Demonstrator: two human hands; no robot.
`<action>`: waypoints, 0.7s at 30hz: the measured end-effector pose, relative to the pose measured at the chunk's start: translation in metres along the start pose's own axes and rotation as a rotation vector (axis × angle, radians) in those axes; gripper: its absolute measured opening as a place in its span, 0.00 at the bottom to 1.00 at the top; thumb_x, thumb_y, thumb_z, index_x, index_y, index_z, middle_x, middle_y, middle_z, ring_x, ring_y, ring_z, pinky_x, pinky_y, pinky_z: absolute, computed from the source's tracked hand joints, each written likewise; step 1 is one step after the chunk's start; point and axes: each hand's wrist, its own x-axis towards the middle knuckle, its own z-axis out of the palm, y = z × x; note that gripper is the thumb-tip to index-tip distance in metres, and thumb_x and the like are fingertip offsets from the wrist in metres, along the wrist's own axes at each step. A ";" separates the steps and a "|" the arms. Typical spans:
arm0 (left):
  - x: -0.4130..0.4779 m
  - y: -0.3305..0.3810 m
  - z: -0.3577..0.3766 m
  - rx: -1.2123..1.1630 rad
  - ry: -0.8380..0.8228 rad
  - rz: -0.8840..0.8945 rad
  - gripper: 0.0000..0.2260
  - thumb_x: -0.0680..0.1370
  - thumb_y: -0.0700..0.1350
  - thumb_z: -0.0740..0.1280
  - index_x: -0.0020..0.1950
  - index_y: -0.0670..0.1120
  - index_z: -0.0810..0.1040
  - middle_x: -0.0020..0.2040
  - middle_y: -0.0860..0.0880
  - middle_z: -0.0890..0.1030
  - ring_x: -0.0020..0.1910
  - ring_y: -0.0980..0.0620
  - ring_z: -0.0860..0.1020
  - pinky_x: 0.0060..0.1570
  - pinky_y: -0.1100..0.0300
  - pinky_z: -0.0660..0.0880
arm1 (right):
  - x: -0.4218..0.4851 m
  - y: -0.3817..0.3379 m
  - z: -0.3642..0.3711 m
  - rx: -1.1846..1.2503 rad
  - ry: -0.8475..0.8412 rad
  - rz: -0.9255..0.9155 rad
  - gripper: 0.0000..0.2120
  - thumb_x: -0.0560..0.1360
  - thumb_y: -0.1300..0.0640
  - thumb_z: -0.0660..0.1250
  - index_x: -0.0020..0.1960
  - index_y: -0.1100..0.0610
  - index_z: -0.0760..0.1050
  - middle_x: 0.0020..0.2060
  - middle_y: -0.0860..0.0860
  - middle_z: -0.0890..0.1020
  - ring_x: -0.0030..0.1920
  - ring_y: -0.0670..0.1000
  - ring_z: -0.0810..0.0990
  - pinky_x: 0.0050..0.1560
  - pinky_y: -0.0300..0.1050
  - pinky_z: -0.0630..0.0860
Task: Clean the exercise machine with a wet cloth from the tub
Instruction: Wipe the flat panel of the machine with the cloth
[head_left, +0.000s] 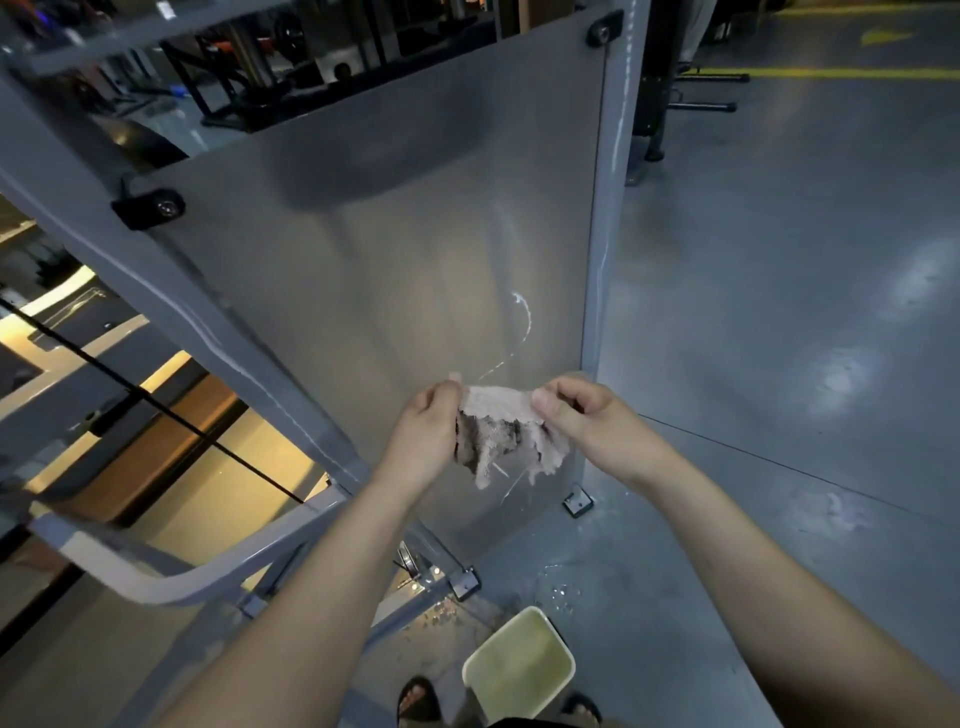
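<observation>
Wet cloth (498, 431) pinched between your hands, left hand (423, 434) and right hand (587, 421) — drips could slick the floor (779, 312); loose pinch may drop it.

The floor (779, 364) is grey and glossy, catching pale blurs of light, with a thin seam running across it and yellow lines (831, 73) painted at the far side. A pale square tub (497, 699) of yellowish water stands on it, between two sandalled feet (418, 699). Water droplets (563, 592) lie scattered just beyond the tub. The exercise machine's grey frame meets the floor on small plates (577, 503) – one near the drops, one further back.
</observation>
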 end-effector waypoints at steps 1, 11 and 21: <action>-0.003 0.003 0.002 0.004 -0.017 -0.016 0.29 0.74 0.68 0.62 0.42 0.39 0.74 0.38 0.38 0.80 0.40 0.40 0.81 0.54 0.34 0.77 | 0.000 0.000 -0.002 -0.001 0.015 0.017 0.18 0.82 0.45 0.64 0.35 0.48 0.72 0.39 0.45 0.73 0.37 0.40 0.72 0.46 0.38 0.66; -0.004 0.020 0.008 -0.157 -0.259 -0.094 0.12 0.79 0.30 0.62 0.52 0.47 0.71 0.44 0.44 0.78 0.40 0.48 0.77 0.36 0.58 0.74 | 0.009 0.001 -0.020 0.235 -0.175 0.095 0.07 0.71 0.52 0.73 0.46 0.49 0.76 0.39 0.50 0.75 0.41 0.51 0.73 0.42 0.44 0.68; 0.001 0.027 -0.003 -0.250 -0.266 0.166 0.27 0.80 0.24 0.57 0.29 0.48 0.78 0.55 0.43 0.85 0.48 0.44 0.83 0.38 0.53 0.78 | 0.021 -0.005 -0.031 0.229 -0.252 -0.048 0.11 0.70 0.50 0.68 0.53 0.48 0.81 0.62 0.49 0.80 0.66 0.45 0.76 0.69 0.49 0.68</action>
